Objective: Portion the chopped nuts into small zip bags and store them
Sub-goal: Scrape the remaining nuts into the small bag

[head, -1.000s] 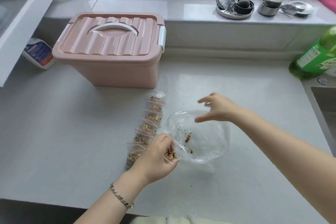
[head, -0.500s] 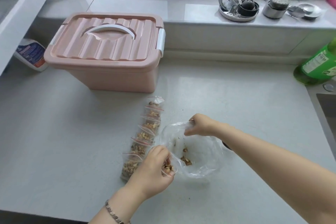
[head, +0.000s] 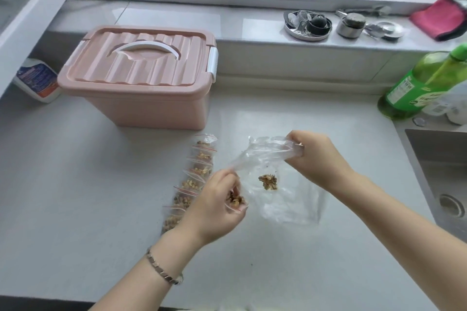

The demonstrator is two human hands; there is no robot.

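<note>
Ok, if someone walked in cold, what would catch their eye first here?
Probably the big pink lidded box at the back left of the counter, then the row of small nut-filled zip bags running from it toward the person. At centre, the right hand grips the top of a large clear bag with a few nuts inside, while the left hand holds a small bag of nuts beside it.

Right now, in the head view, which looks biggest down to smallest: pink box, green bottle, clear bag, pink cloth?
1. pink box, clearly largest.
2. clear bag and green bottle look alike; the bag sits nearer, so no ranking.
3. pink cloth, smallest.
</note>
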